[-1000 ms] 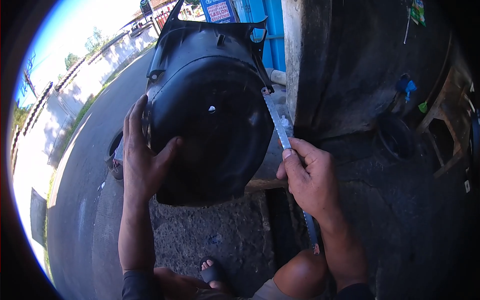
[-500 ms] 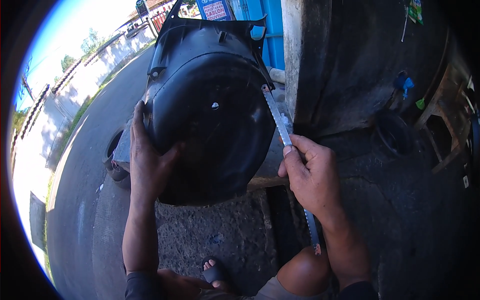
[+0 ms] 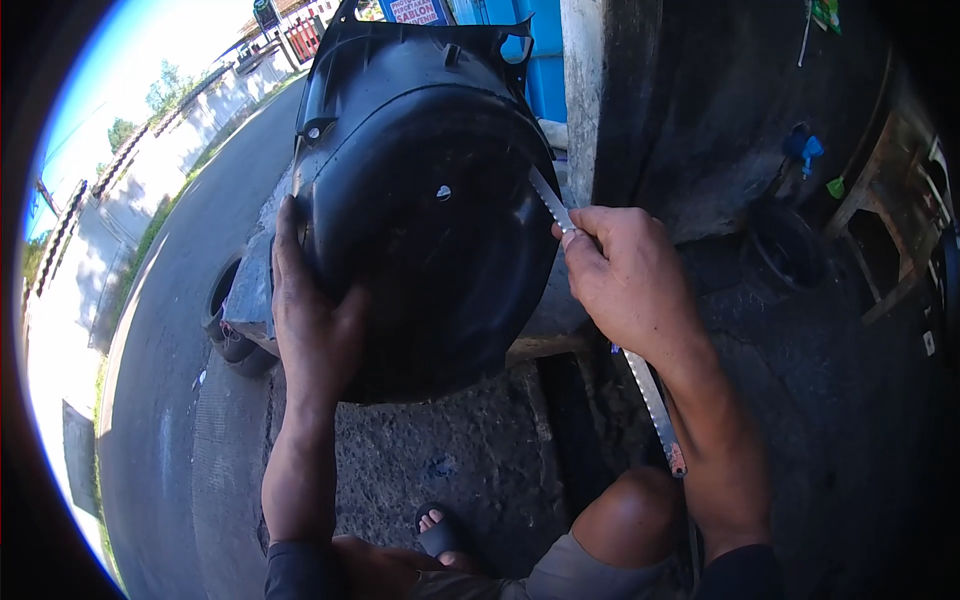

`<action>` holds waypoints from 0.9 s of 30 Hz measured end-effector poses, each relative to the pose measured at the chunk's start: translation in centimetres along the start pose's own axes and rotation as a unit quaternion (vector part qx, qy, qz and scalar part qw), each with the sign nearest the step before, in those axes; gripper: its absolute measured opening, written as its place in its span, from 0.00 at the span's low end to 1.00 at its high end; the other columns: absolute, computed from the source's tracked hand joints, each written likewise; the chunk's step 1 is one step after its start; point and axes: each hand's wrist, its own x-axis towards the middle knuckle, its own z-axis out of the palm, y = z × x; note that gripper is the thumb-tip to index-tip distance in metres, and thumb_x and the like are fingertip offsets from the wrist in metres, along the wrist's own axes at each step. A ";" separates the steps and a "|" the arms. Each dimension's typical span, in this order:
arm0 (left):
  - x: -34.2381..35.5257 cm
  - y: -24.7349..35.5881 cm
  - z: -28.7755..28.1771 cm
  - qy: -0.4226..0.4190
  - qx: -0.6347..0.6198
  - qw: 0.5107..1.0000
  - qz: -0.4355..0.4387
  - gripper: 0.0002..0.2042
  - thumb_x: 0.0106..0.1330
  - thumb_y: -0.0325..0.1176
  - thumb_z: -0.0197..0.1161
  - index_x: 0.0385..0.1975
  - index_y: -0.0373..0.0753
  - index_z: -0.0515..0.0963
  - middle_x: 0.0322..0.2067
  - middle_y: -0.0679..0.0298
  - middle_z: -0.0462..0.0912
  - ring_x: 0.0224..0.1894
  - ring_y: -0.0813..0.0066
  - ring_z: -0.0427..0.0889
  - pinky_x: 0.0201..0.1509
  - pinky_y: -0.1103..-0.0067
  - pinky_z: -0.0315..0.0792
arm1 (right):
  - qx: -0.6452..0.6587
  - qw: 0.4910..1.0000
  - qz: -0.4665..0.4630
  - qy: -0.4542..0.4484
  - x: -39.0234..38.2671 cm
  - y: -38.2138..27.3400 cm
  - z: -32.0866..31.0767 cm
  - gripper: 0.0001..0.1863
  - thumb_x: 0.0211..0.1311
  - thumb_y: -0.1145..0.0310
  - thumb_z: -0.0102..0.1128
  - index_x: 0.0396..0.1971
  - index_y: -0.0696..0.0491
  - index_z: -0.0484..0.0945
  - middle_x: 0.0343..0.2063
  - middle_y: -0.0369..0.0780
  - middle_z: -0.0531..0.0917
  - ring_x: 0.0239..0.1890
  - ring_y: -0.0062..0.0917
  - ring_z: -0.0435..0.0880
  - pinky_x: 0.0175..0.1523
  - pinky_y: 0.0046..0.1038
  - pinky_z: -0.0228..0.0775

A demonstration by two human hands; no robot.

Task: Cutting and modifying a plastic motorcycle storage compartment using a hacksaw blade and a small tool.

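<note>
The black shell (image 3: pixel 430 270) is centred ahead. The left hand (image 3: pixel 315 330), grip spread, bears on its left side; the right hand (image 3: pixel 632 275) pinches the saw blade (image 3: pixel 552 202), upper end at the shell's right.

black rounded moulded-plastic shell (image 3: pixel 425 275) looks smooth, satin-glossy | long, thin, toothed silver metal blade (image 3: pixel 651 405) shines | dark grey stone-like slab (image 3: pixel 395 465) looks rough, pitted, matt | grey cloth shorts (image 3: pixel 585 570) look matt

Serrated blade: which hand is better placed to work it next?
Right, probably: the right hand grips the serrated blade, whose upper end is at the black part's right side. The left hand is on that part's opposite side.
</note>
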 end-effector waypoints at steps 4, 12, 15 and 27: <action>0.0 0.1 0.0 0.023 0.002 0.999 0.038 0.42 0.63 0.29 0.66 0.77 0.39 0.52 0.70 0.42 0.66 0.70 0.42 0.70 0.72 0.58 0.67 | -0.061 0.997 -0.049 -0.017 -3.1 0.7 1.3 0.12 0.71 0.74 0.54 0.39 0.67 0.84 0.33 0.60 0.86 0.38 0.50 0.89 0.46 0.43 0.82; 0.3 0.4 0.5 0.016 -0.017 1.000 0.003 0.42 0.64 0.27 0.65 0.77 0.38 0.51 0.67 0.40 0.66 0.71 0.39 0.66 0.75 0.57 0.63 | -0.063 0.997 -0.027 -0.045 1.6 0.5 3.3 0.15 0.71 0.68 0.54 0.38 0.66 0.83 0.35 0.61 0.85 0.42 0.55 0.86 0.52 0.47 0.78; 0.6 0.0 0.1 0.034 0.037 0.999 0.018 0.45 0.63 0.31 0.70 0.77 0.34 0.50 0.70 0.40 0.62 0.74 0.39 0.61 0.77 0.56 0.58 | -0.077 0.995 0.022 -0.059 -1.3 0.1 2.9 0.16 0.73 0.70 0.50 0.45 0.67 0.81 0.40 0.60 0.86 0.46 0.54 0.86 0.55 0.46 0.77; 18.0 -9.7 3.3 -0.093 -0.263 0.944 -0.175 0.48 0.64 0.75 0.55 0.55 0.25 0.80 0.50 0.42 0.83 0.52 0.58 0.83 0.62 0.69 0.71 | -0.127 0.989 0.070 0.033 -2.2 0.4 4.3 0.12 0.74 0.68 0.50 0.43 0.61 0.80 0.35 0.57 0.86 0.42 0.57 0.85 0.51 0.53 0.75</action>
